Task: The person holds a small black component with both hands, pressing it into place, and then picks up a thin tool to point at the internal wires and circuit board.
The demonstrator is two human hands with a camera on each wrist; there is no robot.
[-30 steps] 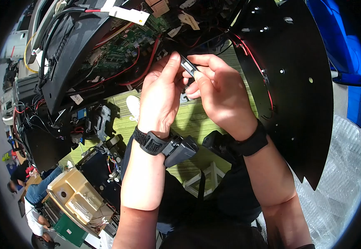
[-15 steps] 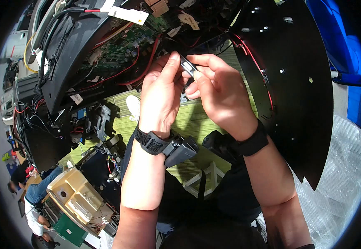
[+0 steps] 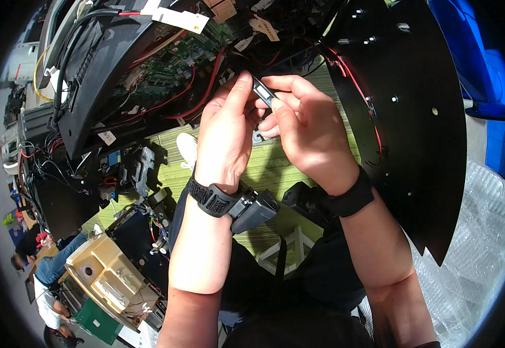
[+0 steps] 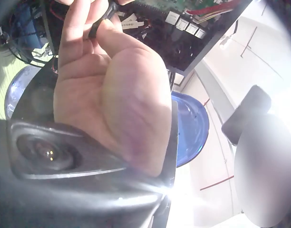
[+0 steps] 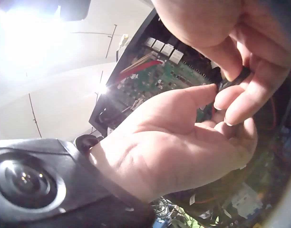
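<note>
Both hands meet in front of the opened black housing, around a small slim black part [image 3: 263,91] with a pale rectangular face. My left hand [image 3: 223,136] pinches its upper left end, the thumb raised along it. At the lower right end, the thumb of my right hand [image 3: 316,127] presses it against the curled fingers. The part lies slanted between the fingertips, pale face up. In the right wrist view only a dark sliver of this black part [image 5: 235,80] shows among the fingers. The left wrist view has its dark end [image 4: 94,29] beside a thumb.
Behind the hands, the black housing [image 3: 98,69] holds a green circuit board [image 3: 168,66] with red cables. A large black panel [image 3: 420,145] with a red wire stands right, bubble wrap [image 3: 484,232] beyond it. A beige tray [image 3: 104,269] and another person [image 3: 52,290] are lower left.
Almost nothing differs. Both hands keep their grip on the small black part, with only a very slight shift of the left wrist.
</note>
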